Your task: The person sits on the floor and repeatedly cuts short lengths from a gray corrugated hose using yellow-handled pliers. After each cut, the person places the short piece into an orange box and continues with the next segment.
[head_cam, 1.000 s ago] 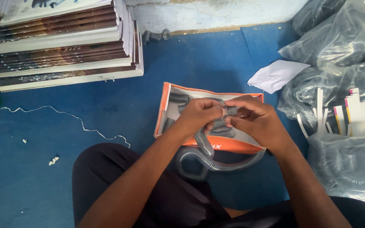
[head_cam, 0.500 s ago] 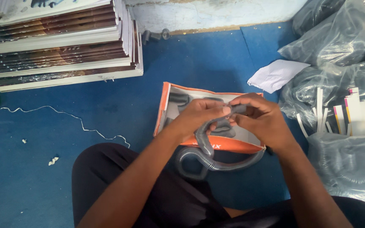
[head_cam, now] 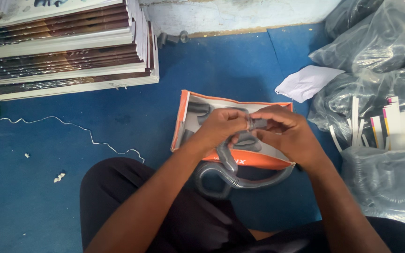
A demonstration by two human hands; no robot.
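A grey ribbed hose [head_cam: 233, 175] loops out over my lap from a flat orange and grey package [head_cam: 183, 117] lying on the blue floor. My left hand [head_cam: 219, 129] and my right hand [head_cam: 287, 133] meet above the package. Both grip the hose's grey end piece [head_cam: 254, 122] between the fingertips. The part of the hose under my hands is hidden.
A tall stack of flat printed cartons [head_cam: 66, 47] stands at the back left. Clear plastic bags of grey hoses [head_cam: 376, 51] pile up on the right, with white paper strips [head_cam: 390, 124] among them. A crumpled white sheet [head_cam: 308, 82] and a thin white string [head_cam: 71, 129] lie on the floor.
My hands stay together over the package. The fingers have shifted slightly on the hose's end piece.
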